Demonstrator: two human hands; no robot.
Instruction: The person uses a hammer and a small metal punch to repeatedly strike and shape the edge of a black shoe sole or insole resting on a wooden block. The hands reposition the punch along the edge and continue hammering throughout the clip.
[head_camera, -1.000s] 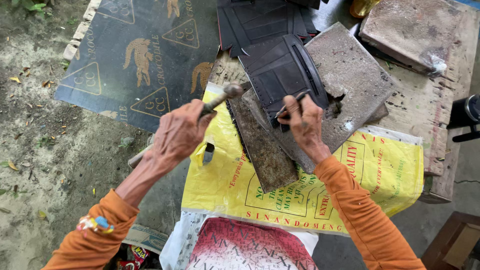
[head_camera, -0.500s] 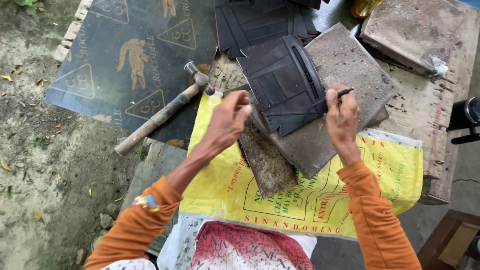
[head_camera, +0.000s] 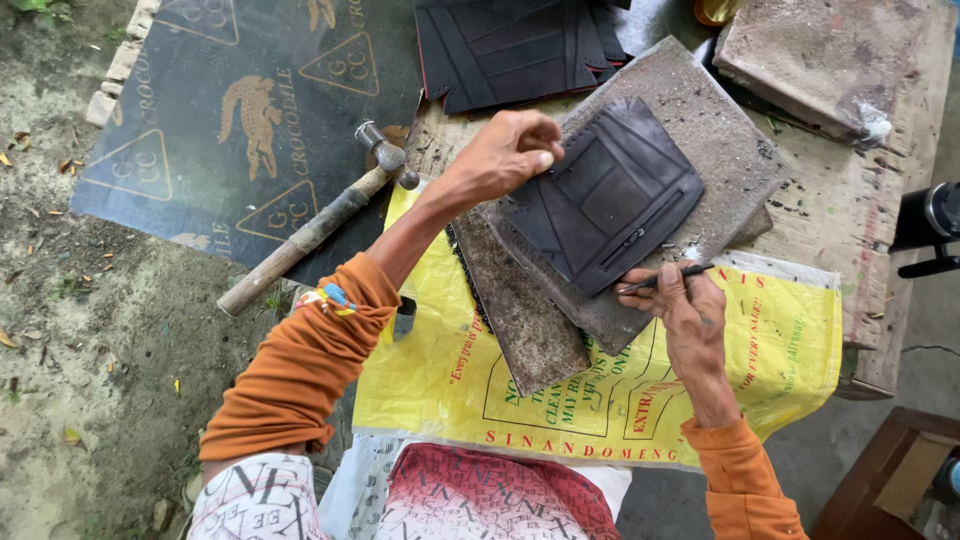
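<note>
A dark, flat, ribbed rubber piece (head_camera: 605, 195) is being pinched at its upper-left corner by the left hand (head_camera: 505, 155) on a grey stone slab (head_camera: 715, 140), its long axis lying diagonally; a thin dark tool (head_camera: 665, 278) is being gripped by the right hand (head_camera: 685, 310).

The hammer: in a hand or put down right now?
Put down. The hammer lies flat on the dark printed sheet, apart from both hands; the left hand grips the black piece.
</note>
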